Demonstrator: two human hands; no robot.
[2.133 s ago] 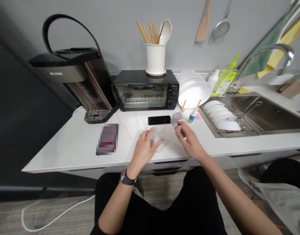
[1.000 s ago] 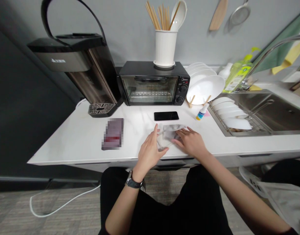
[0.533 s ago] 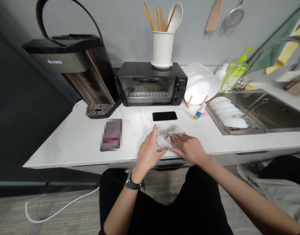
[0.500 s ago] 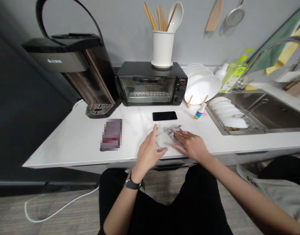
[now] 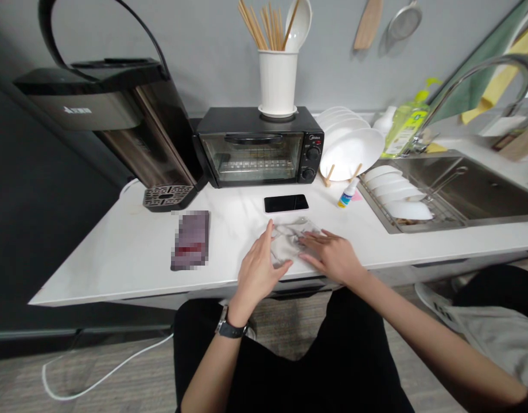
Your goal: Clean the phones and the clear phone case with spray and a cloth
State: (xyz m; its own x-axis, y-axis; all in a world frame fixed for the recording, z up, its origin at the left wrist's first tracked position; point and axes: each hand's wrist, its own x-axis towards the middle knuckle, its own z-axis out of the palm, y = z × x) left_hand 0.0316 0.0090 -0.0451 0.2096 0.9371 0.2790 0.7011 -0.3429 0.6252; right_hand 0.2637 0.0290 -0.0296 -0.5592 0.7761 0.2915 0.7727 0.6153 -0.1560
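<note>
Since approx. 2 s ago right hand [image 5: 333,258] dropped from pinching a wipe to fingers spread flat, rubbing it on clear phone case [image 5: 290,244] w/ left hand [image 5: 257,269] half-curled, gripping case's near edge.

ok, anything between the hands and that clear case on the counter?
Nothing visible. The left hand holds the left edge of the clear case, and the right hand lies flat on its right part. The phone lies apart, behind it.
</note>
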